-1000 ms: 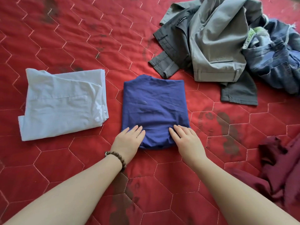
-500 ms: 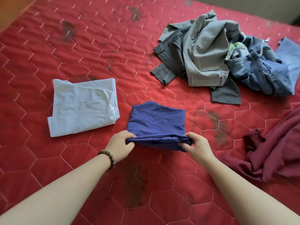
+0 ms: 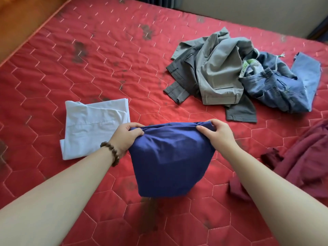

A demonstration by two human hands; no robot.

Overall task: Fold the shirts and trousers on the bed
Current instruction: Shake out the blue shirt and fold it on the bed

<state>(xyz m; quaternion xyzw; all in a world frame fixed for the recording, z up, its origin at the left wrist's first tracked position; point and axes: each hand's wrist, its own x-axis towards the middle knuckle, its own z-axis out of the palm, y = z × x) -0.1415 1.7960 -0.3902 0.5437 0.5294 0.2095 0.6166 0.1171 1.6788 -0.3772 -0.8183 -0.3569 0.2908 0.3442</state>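
Far left: a folded white shirt (image 3: 94, 128) lies flat on the red quilted bed cover (image 3: 110, 64), its near right edge partly behind the left wrist, which carries a brown bead bracelet (image 3: 111, 153).

Left hand (image 3: 125, 137): fingers curled over the top left corner of the folded blue shirt (image 3: 170, 160), thumb on the near face, gripping the cloth.

Centre: the blue shirt is held up off the cover between both hands (top edge bunched, lower part hanging toward the camera as a rounded, folded bundle). It sits just right of the white shirt; whether the two touch cannot be told.

Right hand (image 3: 219, 134): fingers wrapped over the top right corner of the blue shirt, thumb pressed on the front, gripping it.

Beyond, right of centre: grey trousers (image 3: 216, 71) in a crumpled heap, unfolded. Touching their right side, blue jeans (image 3: 284, 87), also crumpled, one leg stretched toward the far right.

Near right edge: a maroon garment (image 3: 305, 160), loose and unfolded, partly out of view.
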